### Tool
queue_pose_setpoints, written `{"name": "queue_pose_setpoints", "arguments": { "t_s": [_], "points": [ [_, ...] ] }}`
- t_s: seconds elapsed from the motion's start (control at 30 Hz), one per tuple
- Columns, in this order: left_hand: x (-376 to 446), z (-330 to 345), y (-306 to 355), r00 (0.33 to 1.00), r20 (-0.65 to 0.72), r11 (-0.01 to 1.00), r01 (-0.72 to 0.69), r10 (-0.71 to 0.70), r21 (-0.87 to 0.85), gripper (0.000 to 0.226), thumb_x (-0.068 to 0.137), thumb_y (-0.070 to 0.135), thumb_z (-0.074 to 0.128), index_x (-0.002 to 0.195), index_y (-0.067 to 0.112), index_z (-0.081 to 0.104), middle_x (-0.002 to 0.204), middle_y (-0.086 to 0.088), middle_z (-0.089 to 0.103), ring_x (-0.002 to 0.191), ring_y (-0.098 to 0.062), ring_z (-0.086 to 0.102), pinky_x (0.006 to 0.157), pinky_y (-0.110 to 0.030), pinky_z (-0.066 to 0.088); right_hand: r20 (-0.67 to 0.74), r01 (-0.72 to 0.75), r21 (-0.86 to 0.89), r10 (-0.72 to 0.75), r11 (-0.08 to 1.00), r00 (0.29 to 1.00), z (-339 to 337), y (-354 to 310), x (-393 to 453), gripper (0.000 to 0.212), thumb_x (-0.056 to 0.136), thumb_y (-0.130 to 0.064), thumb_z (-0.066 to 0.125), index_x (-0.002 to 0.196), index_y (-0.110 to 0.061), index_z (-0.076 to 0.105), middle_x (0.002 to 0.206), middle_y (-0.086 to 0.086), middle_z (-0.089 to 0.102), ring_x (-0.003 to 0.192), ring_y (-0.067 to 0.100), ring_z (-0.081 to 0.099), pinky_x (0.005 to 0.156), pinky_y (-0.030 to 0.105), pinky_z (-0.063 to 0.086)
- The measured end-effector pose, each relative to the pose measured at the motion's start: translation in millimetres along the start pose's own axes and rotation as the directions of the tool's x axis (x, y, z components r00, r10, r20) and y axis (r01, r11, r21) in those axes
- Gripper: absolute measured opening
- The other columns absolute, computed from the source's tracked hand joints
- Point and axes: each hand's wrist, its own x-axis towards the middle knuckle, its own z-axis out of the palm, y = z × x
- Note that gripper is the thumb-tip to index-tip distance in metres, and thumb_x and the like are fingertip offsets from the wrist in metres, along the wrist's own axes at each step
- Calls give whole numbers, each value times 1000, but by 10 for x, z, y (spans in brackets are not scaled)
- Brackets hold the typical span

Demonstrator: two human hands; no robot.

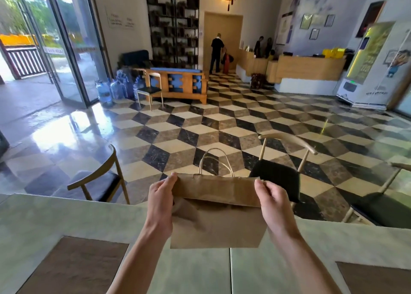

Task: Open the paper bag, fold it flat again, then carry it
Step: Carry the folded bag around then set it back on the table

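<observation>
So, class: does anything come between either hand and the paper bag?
No. The left hand and right hand each pinch a top corner of the paper bag directly, holding it above the table.

Two bare arms in view, nothing worn on either.

The left hand (160, 201) and right hand (274, 202) show no gloves, rings or watches; both forearms run bare right down to the bottom edge, no sleeve or cuff visible, nails short and plain.
</observation>
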Motion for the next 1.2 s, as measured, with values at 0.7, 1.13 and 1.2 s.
{"name": "queue_pose_setpoints", "arguments": {
  "t_s": [0.7, 1.13, 1.2],
  "points": [
    [-168, 525, 1902, 988, 73, 979, -121, 134, -164, 10, 86, 32, 64, 84, 22, 63, 63, 0, 59, 60, -15, 53, 52, -29, 42, -9, -8, 254, 10, 967, 1000, -710, -1900, 429, 32, 91, -45, 55, 79, -17, 67, 102, 27, 67, 99, 42, 64, 88, 64, 49],
    [-484, 609, 2142, 991, 34, 968, -122, 133, -220, 23, 91, 23, 60, 69, 19, 54, 32, 7, 46, 23, -4, 41, 28, -10, 30, 142, -26, 330, -22, 944, 990, -960, -2095, 520, 21, 98, -28, 54, 84, -17, 65, 86, 7, 64, 75, 17, 61, 62, 31, 51],
    [-513, 572, 2142, 990, 0, 966, -137, 141, -221, 23, 91, 23, 60, 69, 19, 54, 32, 6, 45, 23, -5, 40, 29, -10, 30, 173, -32, 323, -25, 946, 985, -926, -2096, 556, 27, 97, -30, 55, 78, -13, 63, 86, 12, 65, 76, 21, 63, 70, 38, 55]
  ]
}}
